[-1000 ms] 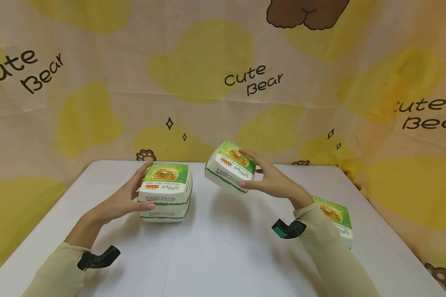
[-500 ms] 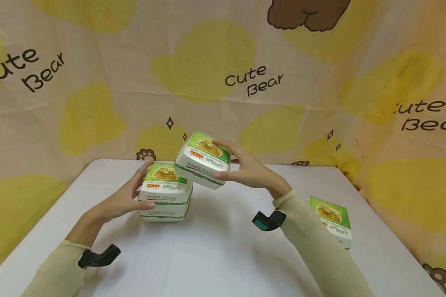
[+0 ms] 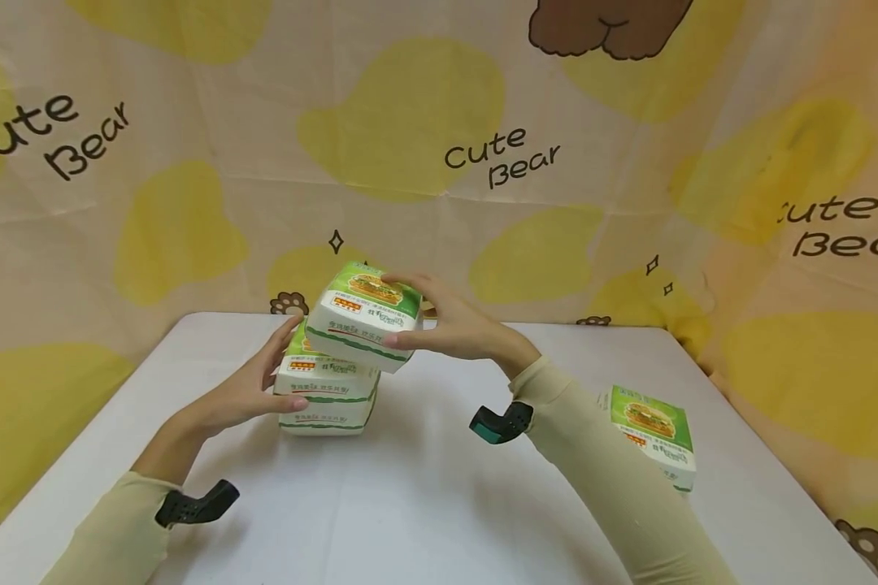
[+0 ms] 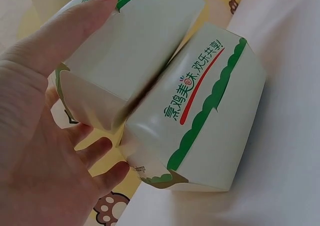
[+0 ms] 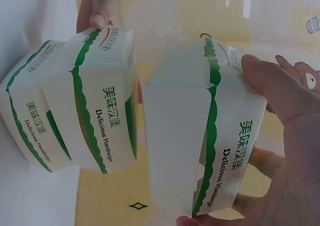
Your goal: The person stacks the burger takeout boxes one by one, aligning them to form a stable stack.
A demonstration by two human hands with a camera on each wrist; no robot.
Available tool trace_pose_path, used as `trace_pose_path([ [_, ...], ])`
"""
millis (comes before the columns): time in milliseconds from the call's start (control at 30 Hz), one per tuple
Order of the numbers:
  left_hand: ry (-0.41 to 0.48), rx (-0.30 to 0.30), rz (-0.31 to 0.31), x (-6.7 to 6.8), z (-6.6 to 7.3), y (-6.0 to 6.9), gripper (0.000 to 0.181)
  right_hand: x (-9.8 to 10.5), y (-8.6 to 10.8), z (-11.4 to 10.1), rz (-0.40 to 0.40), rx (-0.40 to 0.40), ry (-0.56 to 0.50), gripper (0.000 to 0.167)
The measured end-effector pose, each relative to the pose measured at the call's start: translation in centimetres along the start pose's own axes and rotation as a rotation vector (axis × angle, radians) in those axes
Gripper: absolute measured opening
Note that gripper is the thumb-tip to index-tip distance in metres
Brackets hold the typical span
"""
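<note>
Two burger boxes, white with green lids, are stacked on the left of the table: an upper box (image 3: pixel 325 379) and a lower box (image 3: pixel 323 419). My left hand (image 3: pixel 243 398) holds the upper one from its left side, thumb on the front and fingers behind; the left wrist view shows the thumb against that upper box (image 4: pixel 145 40). My right hand (image 3: pixel 457 327) grips a third burger box (image 3: pixel 364 317) by its right side, tilted above the stack. In the right wrist view a gap separates this held box (image 5: pixel 175 136) from the stack.
A fourth burger box (image 3: pixel 651 431) sits on the right of the white table (image 3: pixel 410 504), partly behind the right sleeve (image 3: pixel 607 455). A cloth printed with yellow patches (image 3: pixel 410 114) hangs behind the table. Each wrist bears a black camera mount (image 3: pixel 197 504).
My right hand has carried its burger box leftward and slightly up, from beside the stack to over it. The left hand and the two stacked boxes have stayed in place.
</note>
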State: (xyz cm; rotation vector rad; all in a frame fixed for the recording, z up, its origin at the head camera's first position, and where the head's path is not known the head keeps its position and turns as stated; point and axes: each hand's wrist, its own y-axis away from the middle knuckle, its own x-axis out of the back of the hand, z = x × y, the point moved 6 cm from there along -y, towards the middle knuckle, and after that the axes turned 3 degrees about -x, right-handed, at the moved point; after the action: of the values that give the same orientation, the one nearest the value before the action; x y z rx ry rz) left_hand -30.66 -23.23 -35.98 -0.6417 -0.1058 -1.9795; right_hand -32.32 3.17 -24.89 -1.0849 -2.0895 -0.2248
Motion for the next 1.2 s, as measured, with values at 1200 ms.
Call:
trace_pose_path([
  [1200, -0.05, -0.032, -0.001, 0.1, 0.1, -0.1, 0.114, -1.1, -1.7, -0.5, -0.027, -0.011, -0.062, 0.078],
])
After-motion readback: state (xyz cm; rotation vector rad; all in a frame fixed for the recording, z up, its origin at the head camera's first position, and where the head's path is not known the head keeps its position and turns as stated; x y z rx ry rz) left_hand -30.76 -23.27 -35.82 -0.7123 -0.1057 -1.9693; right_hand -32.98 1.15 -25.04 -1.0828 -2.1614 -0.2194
